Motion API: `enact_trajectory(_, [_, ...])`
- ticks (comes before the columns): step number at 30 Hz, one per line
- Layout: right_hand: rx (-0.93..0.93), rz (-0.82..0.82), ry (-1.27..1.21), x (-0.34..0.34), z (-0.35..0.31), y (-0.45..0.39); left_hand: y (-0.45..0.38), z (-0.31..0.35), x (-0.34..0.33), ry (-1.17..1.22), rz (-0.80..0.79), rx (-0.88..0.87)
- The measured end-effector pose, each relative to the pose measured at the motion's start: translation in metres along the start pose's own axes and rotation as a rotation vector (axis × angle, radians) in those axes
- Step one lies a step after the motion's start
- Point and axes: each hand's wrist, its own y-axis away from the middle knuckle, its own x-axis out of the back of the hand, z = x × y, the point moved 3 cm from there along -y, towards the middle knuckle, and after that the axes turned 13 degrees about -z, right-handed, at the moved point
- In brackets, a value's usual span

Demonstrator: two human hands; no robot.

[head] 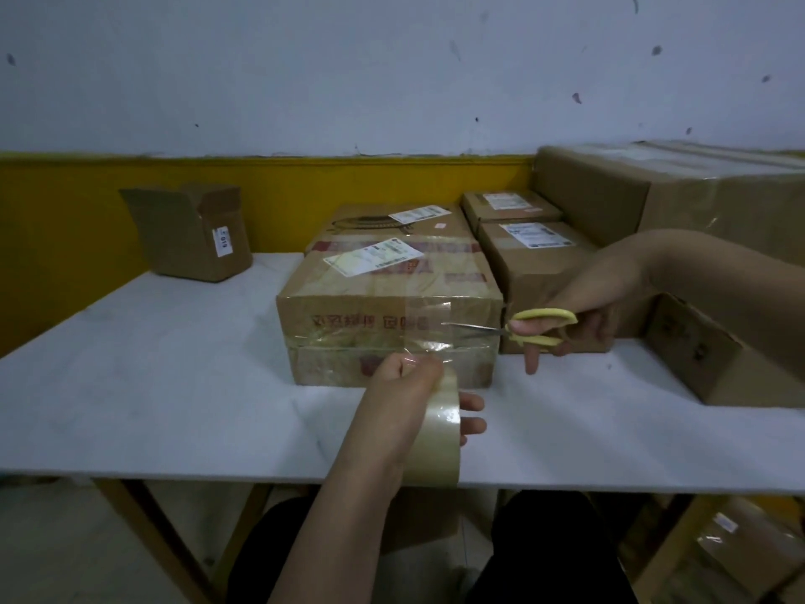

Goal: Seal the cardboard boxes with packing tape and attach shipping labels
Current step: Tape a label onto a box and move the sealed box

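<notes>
Fingers [536,326] of the right hand [583,316] grip scissors [522,328]; left hand [405,394] grips the tape roll [442,429], strip stretched from the box [387,298]. Next, I judge: snip the strip close to the box.

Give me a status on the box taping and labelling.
Done: the front box carries a shipping label, as do three boxes behind it. In hand: the left hand holds the tape roll with its strip stretched from the box, and the right hand brings scissors to cut. Left: the open box far left.
</notes>
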Motion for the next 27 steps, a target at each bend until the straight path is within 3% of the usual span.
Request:
enact_trajectory(1, [-0.011, -0.043, -0.019, -0.003, -0.002, -0.002, 0.002, -0.001, -0.001, -0.01, -0.004, -0.007])
enact_trajectory(3, [-0.011, -0.238, 0.185, -0.007, -0.004, -0.004, 0.004, -0.001, -0.001, -0.026, -0.005, -0.013])
enact_trajectory(5, [0.019, -0.322, 0.289, -0.01, -0.011, -0.011, 0.005, -0.001, -0.001, -0.029, -0.001, -0.011])
enact_trajectory(9, [0.098, -0.313, 0.27, -0.013, -0.015, -0.021, 0.005, -0.001, -0.001, -0.024, 0.006, -0.015])
enact_trajectory(17, [0.287, -0.131, 0.312, -0.015, -0.009, -0.027, 0.005, -0.004, 0.0, -0.049, 0.039, -0.037])
enact_trajectory(27, [0.342, -0.105, 0.181, -0.035, 0.015, -0.02, 0.018, -0.006, 0.0, -0.075, 0.034, -0.116])
